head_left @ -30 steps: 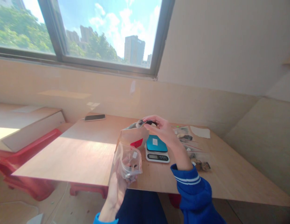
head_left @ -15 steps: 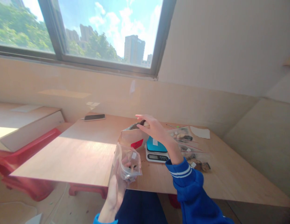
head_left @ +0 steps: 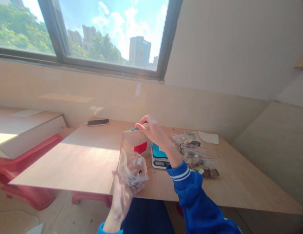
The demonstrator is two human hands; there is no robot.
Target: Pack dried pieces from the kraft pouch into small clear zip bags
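Observation:
My left hand (head_left: pixel 122 195) is closed round the lower part of a clear zip bag (head_left: pixel 133 169), which bears a small white label and has a few dark bits inside. Behind it stands an open paper bag (head_left: pixel 128 139) with a red label. Above that bag's mouth, my right hand (head_left: pixel 152 130) pinches a small pale-brown piece (head_left: pixel 146 124), perhaps a dried mushroom, mostly covered by the fingers. To the right of the paper bag is a kitchen scale (head_left: pixel 158 159) with a blue top, partly hidden by my right forearm.
Several filled zip bags (head_left: pixel 207 169) of dried brown and black pieces lie right of the scale. A white paper (head_left: pixel 208 137) is behind them. A phone (head_left: pixel 98 122) rests at the table's back left. Red stools (head_left: pixel 31 193) stand below the table edge.
My right hand has moved slightly left and up over the paper bag's mouth, and its fingers have drawn closer together. The zip bag stays in my left hand, whose fingers have shifted under it.

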